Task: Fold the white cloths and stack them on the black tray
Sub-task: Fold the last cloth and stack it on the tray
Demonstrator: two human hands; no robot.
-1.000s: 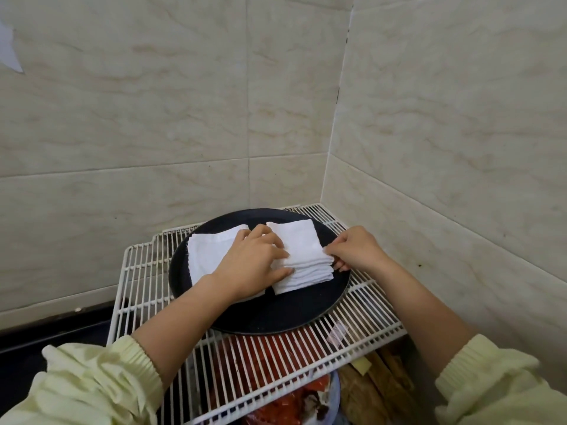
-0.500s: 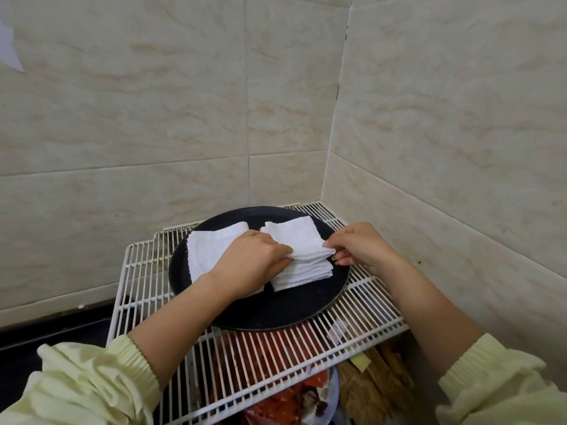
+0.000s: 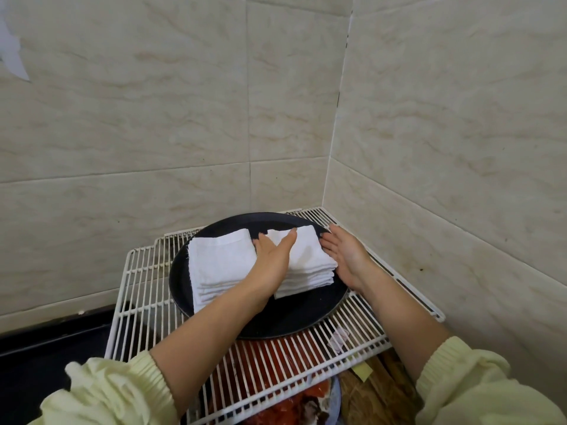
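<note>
A round black tray [image 3: 310, 314] rests on a white wire rack. Two stacks of folded white cloths lie on it: a left stack [image 3: 219, 265] and a right stack [image 3: 310, 262]. My left hand [image 3: 274, 257] lies flat, palm down, on the left part of the right stack, fingers stretched out. My right hand [image 3: 346, 254] is held flat against that stack's right side, fingers straight and together. Neither hand grips a cloth.
The wire rack [image 3: 144, 289] sits in a tiled corner, walls close behind and to the right. Beneath the rack are red items and a bowl [image 3: 306, 403]. A dark surface [image 3: 46, 348] lies at the lower left. A small label [image 3: 339, 335] hangs on the rack's front.
My right hand has let go of the cloth's edge and flattened against the stack's right side. My left hand has uncurled and now lies flat on top of it.
</note>
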